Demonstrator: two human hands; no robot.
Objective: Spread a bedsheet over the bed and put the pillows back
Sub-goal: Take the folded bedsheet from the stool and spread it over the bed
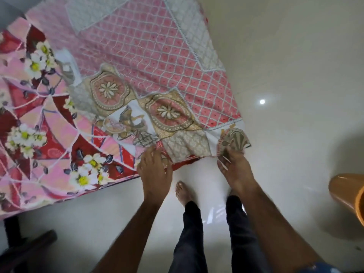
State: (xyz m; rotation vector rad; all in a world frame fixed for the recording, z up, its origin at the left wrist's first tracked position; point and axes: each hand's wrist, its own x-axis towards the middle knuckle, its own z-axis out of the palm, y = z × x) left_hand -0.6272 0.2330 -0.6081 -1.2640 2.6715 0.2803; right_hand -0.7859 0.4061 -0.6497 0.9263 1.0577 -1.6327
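Observation:
A pink lattice-patterned bedsheet (157, 48) with beige medallion borders lies over the right part of the bed. Under it shows a red and pink floral mattress cover (39, 125). My left hand (154, 170) holds the sheet's near edge at the bed's foot, fingers curled on the cloth. My right hand (235, 164) pinches the sheet's corner (234, 140), which is bunched and hangs off the bed's corner. No pillows are in view.
A pale glossy tiled floor (295, 75) runs along the bed's right side and foot. My bare feet and dark trousers (189, 223) stand at the bed's foot. An orange plastic container (348, 194) sits at the right edge. A dark bed leg (11, 231) is at lower left.

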